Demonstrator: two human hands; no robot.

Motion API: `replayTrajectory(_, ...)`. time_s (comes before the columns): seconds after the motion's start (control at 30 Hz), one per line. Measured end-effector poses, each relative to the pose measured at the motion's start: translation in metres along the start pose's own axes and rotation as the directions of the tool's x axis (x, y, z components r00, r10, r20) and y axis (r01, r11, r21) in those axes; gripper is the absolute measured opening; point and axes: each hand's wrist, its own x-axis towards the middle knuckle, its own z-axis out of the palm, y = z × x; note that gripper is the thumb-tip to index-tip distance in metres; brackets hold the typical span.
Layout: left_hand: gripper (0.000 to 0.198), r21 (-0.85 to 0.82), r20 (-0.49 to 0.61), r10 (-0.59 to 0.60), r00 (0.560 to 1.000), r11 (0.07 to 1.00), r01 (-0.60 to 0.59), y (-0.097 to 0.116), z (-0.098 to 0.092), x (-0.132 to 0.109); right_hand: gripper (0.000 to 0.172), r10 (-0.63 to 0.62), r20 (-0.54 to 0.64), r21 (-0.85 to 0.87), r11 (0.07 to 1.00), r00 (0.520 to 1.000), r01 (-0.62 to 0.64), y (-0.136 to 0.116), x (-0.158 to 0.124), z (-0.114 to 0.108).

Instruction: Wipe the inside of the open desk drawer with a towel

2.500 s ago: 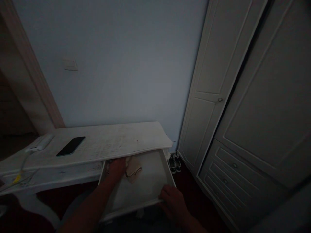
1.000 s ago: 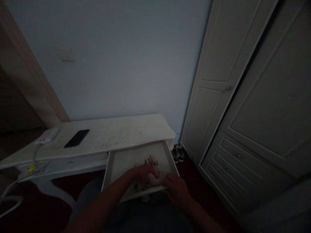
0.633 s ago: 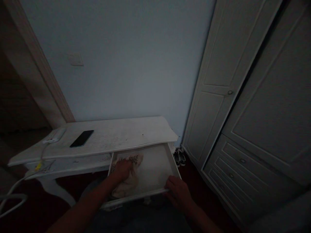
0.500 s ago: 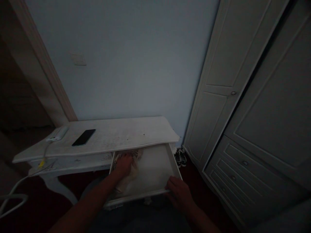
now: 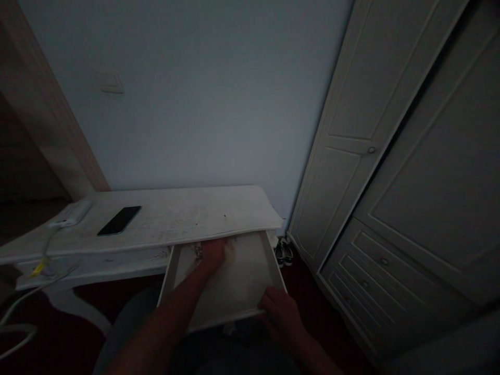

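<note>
Very dim, underexposed view – foreground nearly black, pale wall (image 5: 203, 104) brightest – wide-angle bending at edges, soft grainy detail

Room in the drawer (image 5: 239, 287)
Its floor is bare in front; the desk top (image 5: 175, 219) covers its back part from above.

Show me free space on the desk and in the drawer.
Desk: bare from the phone to its right end; crowded left, with a power strip. Drawer: bare floor between left hand, on a cloth at the back, and right hand at front.
</note>
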Motion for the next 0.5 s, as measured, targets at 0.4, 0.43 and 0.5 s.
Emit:
replayTrajectory(0.4,0.024,-0.176,0.219,0.624,0.75,0.782,-0.598,0.069,0.029,-0.036,0.02,0.006,0.064,-0.044,0.999,0.998,-0.004,0.005,-0.001,0.002)
replayTrajectory(0.43,0.027,-0.199,0.245,0.643,0.725,0.766,-0.612,0.058,0.03,-0.045,0.021,-0.006,0.054,-0.038,0.999,0.999,0.008,0.005,0.0,0.002)
replayTrajectory(0.5,0.03,-0.228,0.286,0.659,0.696,0.752,-0.618,0.032,0.029,-0.062,0.021,-0.018,0.044,-0.031,0.999,0.999,0.019,0.003,0.001,-0.001)
